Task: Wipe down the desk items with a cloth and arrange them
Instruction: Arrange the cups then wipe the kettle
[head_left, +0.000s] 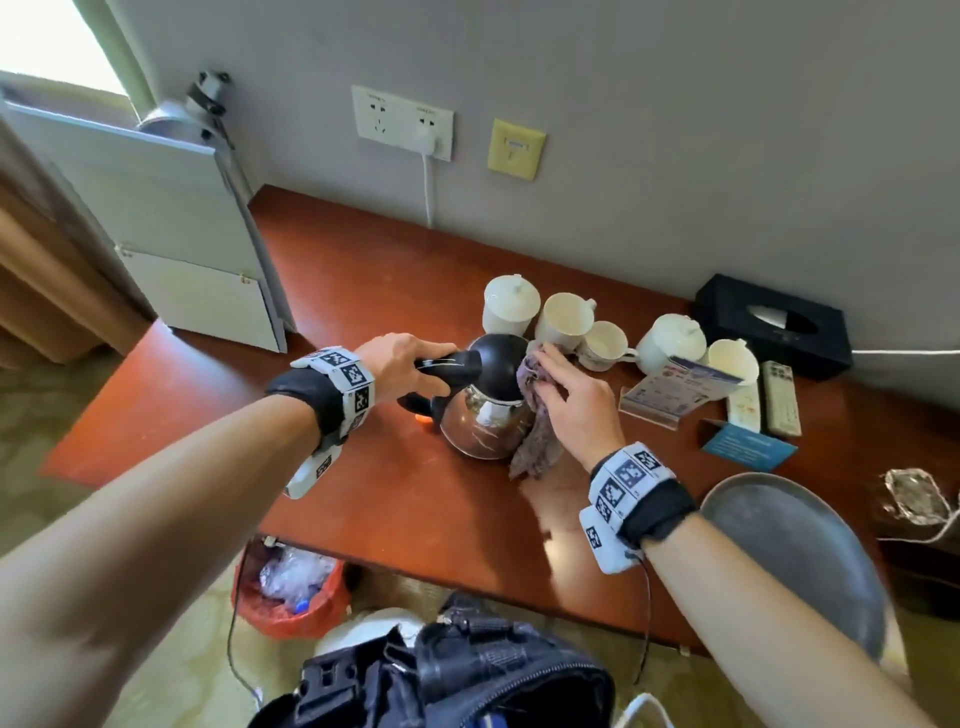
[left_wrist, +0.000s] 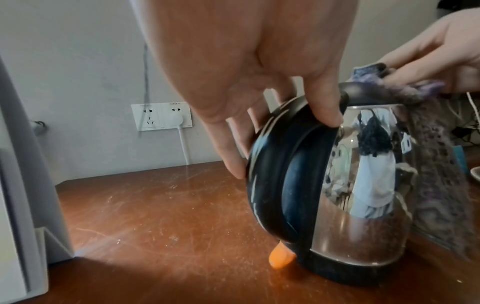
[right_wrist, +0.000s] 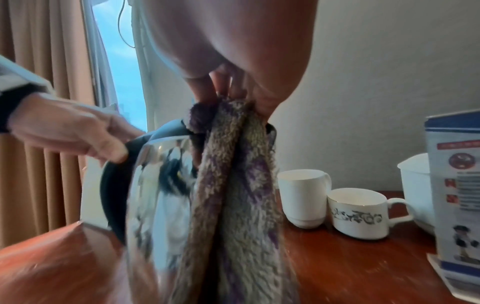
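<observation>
A steel electric kettle (head_left: 483, 415) with a black lid and handle stands on the red-brown desk (head_left: 363, 291). My left hand (head_left: 400, 364) grips the kettle's black handle (left_wrist: 280, 174), thumb on top. My right hand (head_left: 566, 395) holds a purple-grey fleecy cloth (head_left: 537, 431) against the kettle's right side near the lid; the cloth (right_wrist: 231, 195) hangs down the steel body (right_wrist: 158, 185). Several white cups and lidded mugs (head_left: 566, 317) stand just behind the kettle.
A black tissue box (head_left: 774, 325), two remotes (head_left: 779, 397), a standing leaflet (head_left: 680, 387) and a blue card (head_left: 748, 444) lie at the right. A grey round tray (head_left: 795, 551) overhangs the front right. White fridge (head_left: 171, 228) stands left; red bin (head_left: 291, 587) below.
</observation>
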